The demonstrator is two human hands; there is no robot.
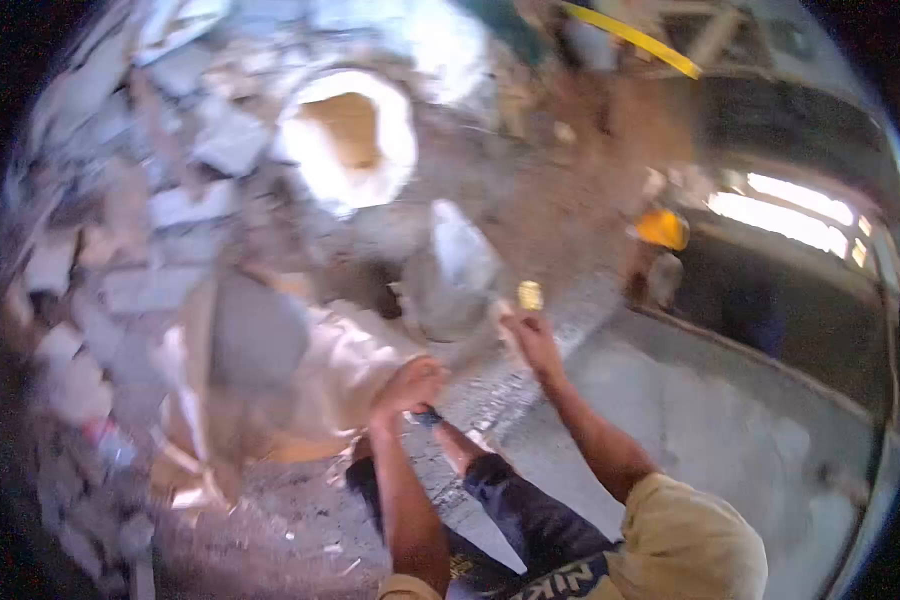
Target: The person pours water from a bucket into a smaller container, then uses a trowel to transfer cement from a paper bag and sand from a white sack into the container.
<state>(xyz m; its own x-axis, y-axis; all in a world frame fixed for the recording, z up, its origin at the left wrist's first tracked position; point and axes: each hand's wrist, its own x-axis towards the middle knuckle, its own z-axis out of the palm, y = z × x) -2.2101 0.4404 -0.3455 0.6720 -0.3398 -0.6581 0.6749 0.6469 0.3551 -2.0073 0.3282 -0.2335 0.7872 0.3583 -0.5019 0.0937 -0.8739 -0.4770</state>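
Note:
My left hand is at the right edge of a pale sack. Its fingers look curled, but blur hides whether they grip the cloth. Grey material shows in the sack's open mouth. Ahead and to the right, my right hand is closed around what looks like a trowel. The trowel's grey, pointed blade lies to the left of my fist, smeared by motion. A small yellow piece shows just above the fist; I cannot make out whether it belongs to the trowel.
An open white sack with brown contents stands ahead. Broken slabs and rubble cover the left. At right, a smooth grey slab borders a dark recess. A yellow-orange object lies near its edge, and a yellow bar crosses the top.

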